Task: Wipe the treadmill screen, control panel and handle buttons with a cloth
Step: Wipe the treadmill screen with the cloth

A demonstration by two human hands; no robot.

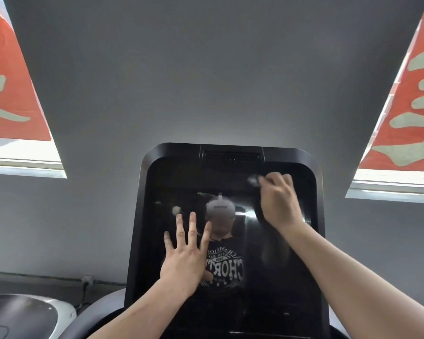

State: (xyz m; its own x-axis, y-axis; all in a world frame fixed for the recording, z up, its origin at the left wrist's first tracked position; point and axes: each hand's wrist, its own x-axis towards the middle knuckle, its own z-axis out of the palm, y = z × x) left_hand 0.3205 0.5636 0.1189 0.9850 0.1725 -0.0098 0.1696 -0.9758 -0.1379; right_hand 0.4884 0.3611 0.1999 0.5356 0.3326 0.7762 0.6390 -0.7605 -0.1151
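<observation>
Two red banners (10, 94) (406, 113) flank a grey wall (206, 69); a wall socket (88, 280) sits low left.

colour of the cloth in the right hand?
Light grey cloth, bunched in the right hand against the black screen; head view.

Left hand (181, 255) flat, fingers spread, on screen (267, 265). Right hand (278, 201) clenching small cloth (253, 180) up-right of it, near screen top.

Grey wall (206, 81), two bright windows (22, 152), red banners (10, 94)
</observation>
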